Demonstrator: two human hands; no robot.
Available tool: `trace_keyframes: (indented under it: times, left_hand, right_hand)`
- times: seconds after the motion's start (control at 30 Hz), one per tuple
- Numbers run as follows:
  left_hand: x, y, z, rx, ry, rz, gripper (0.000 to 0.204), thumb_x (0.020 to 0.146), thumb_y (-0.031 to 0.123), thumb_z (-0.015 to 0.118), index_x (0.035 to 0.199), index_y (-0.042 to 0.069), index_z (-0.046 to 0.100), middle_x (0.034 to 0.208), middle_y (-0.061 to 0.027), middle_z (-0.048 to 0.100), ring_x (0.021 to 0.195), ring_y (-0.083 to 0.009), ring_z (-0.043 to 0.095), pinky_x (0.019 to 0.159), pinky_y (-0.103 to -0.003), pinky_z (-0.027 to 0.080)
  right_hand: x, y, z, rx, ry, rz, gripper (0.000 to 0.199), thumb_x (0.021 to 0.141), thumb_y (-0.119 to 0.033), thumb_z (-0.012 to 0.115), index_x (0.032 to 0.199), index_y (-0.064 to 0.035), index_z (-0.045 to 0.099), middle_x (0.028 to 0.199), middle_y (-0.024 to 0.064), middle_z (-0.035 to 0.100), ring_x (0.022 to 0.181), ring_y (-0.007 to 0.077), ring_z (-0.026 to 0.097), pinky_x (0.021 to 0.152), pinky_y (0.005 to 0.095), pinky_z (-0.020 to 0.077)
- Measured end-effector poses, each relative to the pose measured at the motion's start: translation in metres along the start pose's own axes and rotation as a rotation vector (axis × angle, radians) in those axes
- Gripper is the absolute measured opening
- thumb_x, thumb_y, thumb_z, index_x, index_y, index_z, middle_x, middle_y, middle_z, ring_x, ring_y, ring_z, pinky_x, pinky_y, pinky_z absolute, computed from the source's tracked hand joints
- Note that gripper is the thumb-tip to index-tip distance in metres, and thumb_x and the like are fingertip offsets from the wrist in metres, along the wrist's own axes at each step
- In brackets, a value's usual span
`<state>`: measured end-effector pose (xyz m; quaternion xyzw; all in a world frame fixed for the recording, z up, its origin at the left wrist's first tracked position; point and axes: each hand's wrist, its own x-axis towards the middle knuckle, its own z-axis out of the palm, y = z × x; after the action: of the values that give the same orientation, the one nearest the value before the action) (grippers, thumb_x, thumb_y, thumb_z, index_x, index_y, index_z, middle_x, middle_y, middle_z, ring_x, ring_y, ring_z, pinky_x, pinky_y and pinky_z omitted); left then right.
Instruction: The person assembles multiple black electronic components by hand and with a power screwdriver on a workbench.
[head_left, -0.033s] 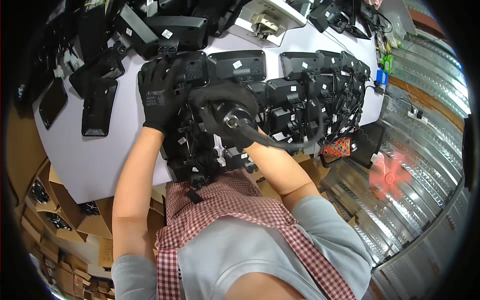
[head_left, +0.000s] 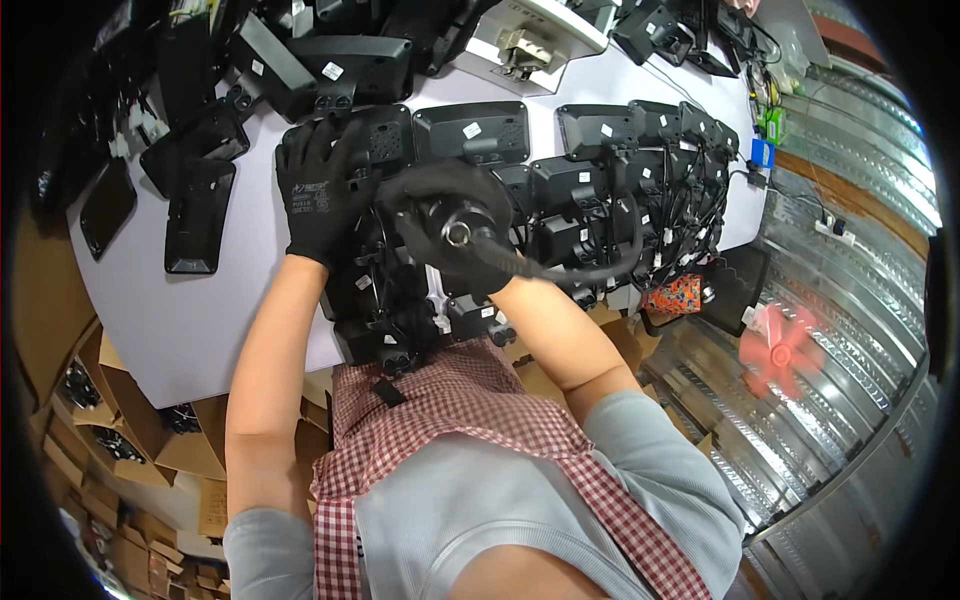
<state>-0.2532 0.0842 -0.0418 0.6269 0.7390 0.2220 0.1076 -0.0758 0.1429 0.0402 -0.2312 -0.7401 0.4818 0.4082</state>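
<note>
My left hand (head_left: pixel 318 185), in a black glove, lies over the left end of a black plastic housing (head_left: pixel 388 135). Its fingers are stretched toward the far side and slightly apart. To its right, my gloved right hand (head_left: pixel 440 190) is wrapped round a dark, round-bodied power screwdriver (head_left: pixel 457 234), seen from its rear end. A thick black cable (head_left: pixel 590 272) runs off it in a loop to the right. The tool hides its own tip and the spot below it. A similar housing (head_left: pixel 472 130) with a white label lies face down just beyond my right hand.
Rows of labelled black housings (head_left: pixel 570 185) with wires cover the right of the white table (head_left: pixel 130 310). Two flat black panels (head_left: pixel 200 215) lie at the left. A white metal fixture (head_left: pixel 530 50) stands at the back. Cardboard boxes (head_left: pixel 190 440) and a red fan (head_left: pixel 780 350) are beyond the table.
The screwdriver's rear end has shifted slightly left and away from me, and its cable has swung a little with it. My left hand stays in place.
</note>
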Motion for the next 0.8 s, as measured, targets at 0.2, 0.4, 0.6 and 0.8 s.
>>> trace_keyframes:
  times: [0.2,0.4,0.6,0.8]
  left_hand:
    - [-0.002,0.004,0.0,0.041,0.01,0.009,0.063,0.077,0.038,0.072,0.135,0.022,0.055,0.134,-0.0121,0.052,0.129,-0.0335,0.04,0.108,-0.054,0.027]
    - [-0.005,0.003,-0.004,0.014,0.029,0.038,0.062,0.079,0.032,0.071,0.137,0.019,0.053,0.137,-0.0129,0.049,0.13,-0.0355,0.039,0.109,-0.054,0.026]
    - [-0.039,-0.006,-0.02,-0.174,0.128,-0.009,0.063,0.076,0.025,0.073,0.135,0.013,0.053,0.139,-0.0148,0.048,0.131,-0.0351,0.04,0.111,-0.053,0.024]
    - [-0.093,-0.031,-0.02,-0.191,0.131,-0.173,0.05,0.08,0.026,0.073,0.122,0.005,0.059,0.125,-0.0145,0.057,0.117,-0.0331,0.054,0.098,-0.044,0.043]
  right_hand:
    - [0.038,-0.028,-0.056,0.281,0.422,-0.014,0.022,0.093,-0.007,0.053,0.114,-0.0016,0.047,0.094,0.0154,0.062,0.08,0.0219,0.066,0.074,0.0364,0.0606]
    - [0.082,0.022,-0.087,0.032,0.603,-0.288,0.027,0.081,0.008,0.062,0.106,-0.0004,0.054,0.088,0.0117,0.067,0.079,0.0193,0.067,0.075,0.0326,0.0574]
    - [0.056,0.0,-0.073,0.054,0.528,0.085,0.018,0.087,-0.003,0.064,0.105,-0.0008,0.059,0.088,0.0112,0.068,0.079,0.0158,0.066,0.076,0.0319,0.0558]
    - [-0.034,-0.023,-0.047,0.467,0.314,0.141,0.028,0.093,-0.021,0.064,0.112,-0.0055,0.051,0.097,0.0128,0.062,0.085,0.0239,0.058,0.079,0.0442,0.0498]
